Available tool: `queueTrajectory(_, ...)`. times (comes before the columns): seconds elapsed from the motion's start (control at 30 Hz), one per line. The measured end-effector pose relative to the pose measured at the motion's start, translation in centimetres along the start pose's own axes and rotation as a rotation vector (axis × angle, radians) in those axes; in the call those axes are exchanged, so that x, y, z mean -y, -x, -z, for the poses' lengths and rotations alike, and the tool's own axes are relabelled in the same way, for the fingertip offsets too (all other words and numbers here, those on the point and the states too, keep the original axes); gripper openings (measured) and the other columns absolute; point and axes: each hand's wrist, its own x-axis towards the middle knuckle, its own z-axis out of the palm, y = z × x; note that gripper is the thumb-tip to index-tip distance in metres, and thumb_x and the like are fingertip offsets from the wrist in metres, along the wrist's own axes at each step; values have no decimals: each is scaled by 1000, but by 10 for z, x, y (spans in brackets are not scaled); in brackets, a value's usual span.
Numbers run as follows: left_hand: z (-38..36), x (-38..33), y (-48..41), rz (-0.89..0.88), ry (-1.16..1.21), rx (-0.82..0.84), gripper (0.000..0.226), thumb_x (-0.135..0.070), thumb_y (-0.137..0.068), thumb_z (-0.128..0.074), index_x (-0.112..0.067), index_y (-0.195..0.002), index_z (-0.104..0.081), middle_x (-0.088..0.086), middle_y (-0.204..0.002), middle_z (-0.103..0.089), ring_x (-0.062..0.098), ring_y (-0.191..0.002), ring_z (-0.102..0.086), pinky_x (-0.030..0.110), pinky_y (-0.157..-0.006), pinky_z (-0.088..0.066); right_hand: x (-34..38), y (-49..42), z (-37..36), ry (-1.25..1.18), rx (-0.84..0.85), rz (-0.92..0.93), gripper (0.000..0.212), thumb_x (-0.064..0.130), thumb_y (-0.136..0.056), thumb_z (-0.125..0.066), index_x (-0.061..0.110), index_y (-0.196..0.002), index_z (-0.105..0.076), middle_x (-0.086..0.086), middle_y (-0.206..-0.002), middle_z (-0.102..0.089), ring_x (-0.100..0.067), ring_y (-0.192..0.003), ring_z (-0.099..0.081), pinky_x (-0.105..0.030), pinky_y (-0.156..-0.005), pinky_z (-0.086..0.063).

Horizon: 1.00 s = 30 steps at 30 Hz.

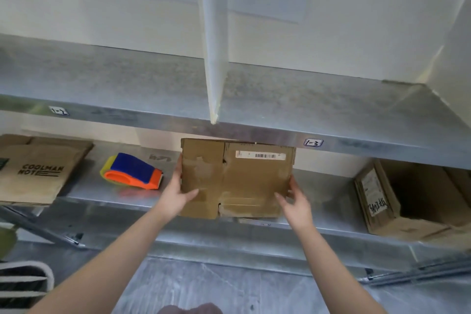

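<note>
Gripping cardboard box [237,178] with left hand [175,196] and right hand [297,201], fingers [179,167] curled round both side edges, thumbs on top; seemingly resting on shelf [102,197], near tape dispenser [132,171].

A single wide-angle camera sits on the person's head, facing forward and down at a metal shelf [326,201] from close by. Both arms enter from the bottom edge; the cardboard box [237,178] lies near centre. The upper shelf [153,84] crosses mid-frame, bowed by the lens. The floor [204,285] fills the bottom, its edges soft, perhaps from the lens.
</note>
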Motion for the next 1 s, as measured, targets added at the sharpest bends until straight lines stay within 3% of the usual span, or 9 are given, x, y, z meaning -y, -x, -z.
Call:
queueTrajectory(0.07, -3, -7, 2, 51, 63, 5, 101, -22, -84, -74, -40, -151, 1, -10, -156, -20, 10, -142, -22, 38, -117, -22, 3, 3, -1, -59, 19, -3, 69, 19, -89, -69, 16, -150, -36, -5, -140, -53, -23, -125, -53, -31, -104, -40)
queueTrajectory(0.2, -1, -15, 2, 34, -62, 76, 102, -53, -71, -78, -52, -146, -8, -11, -155, -24, 18, -141, -26, 49, -115, -26, 10, 6, -6, -162, 55, 8, 66, 19, -87, -72, 18, -145, -40, -5, -139, -54, -25, -128, -52, -41, -110, -40)
queueTrajectory(0.3, -1, -24, 3, -1, 65, 82, 99, -27, -80, -78, -52, -145, -8, -11, -150, -27, 15, -134, -36, 36, -106, -38, 14, 7, -8, -190, 56, 14, 62, 15, -87, -72, 18, -141, -42, -4, -135, -55, -21, -125, -52, -40, -109, -41)
queueTrajectory(0.37, 2, -28, 6, -31, 124, 90, 102, -15, -79, -78, -54, -144, -10, -15, -148, -25, 10, -136, -31, 39, -111, -33, 14, 8, -11, -196, 27, 40, 50, 9, -86, -71, 19, -129, -47, 0, -124, -58, -19, -121, -55, -33, -103, -43)
queueTrajectory(0.5, 5, -28, 13, -55, -94, 227, 117, -33, -71, -84, -54, -146, 4, -20, -156, -10, 5, -142, -14, 43, -117, -23, 16, 14, -25, -163, -32, 38, 34, 2, -87, -68, 17, -108, -47, 3, -110, -60, -22, -117, -60, -26, -94, -43)
queueTrajectory(0.6, 3, -28, 15, -132, -161, 78, 109, -41, -72, -81, -53, -147, -3, -10, -157, -20, 10, -141, -26, 44, -113, -33, 16, 22, -28, -200, -13, 58, 45, 4, -83, -73, 21, -113, -45, 3, -116, -59, -21, -117, -60, -27, -94, -46)
queueTrajectory(0.73, 4, -30, 17, -223, -73, 1, 94, -22, -79, -78, -55, -144, -19, -16, -151, -29, 6, -136, -35, 42, -104, -46, 17, 30, -22, -200, 86, 182, 77, 32, -85, -73, 34, -146, -27, 14, -142, -41, -8, -122, -50, -28, -101, -46)
queueTrajectory(0.87, 0, -31, 23, -281, -169, 63, 75, -34, -89, -65, -55, -144, -19, -22, -150, -24, -2, -136, -27, 21, -107, -34, 15, 34, -25, -71, 127, 252, 64, 63, -82, -61, 39, -138, -42, 17, -136, -51, -5, -126, -48, -40, -108, -44)
queueTrajectory(1.0, -3, -31, 20, -284, -294, 172, 44, -65, -81, -53, -57, -124, -47, -18, -155, -18, 3, -142, -18, 33, -117, -21, 22, 40, -25, -125, 88, 260, 52, 62, -81, -63, 35, -126, -58, 14, -128, -55, -4, -122, -50, -35, -106, -44)
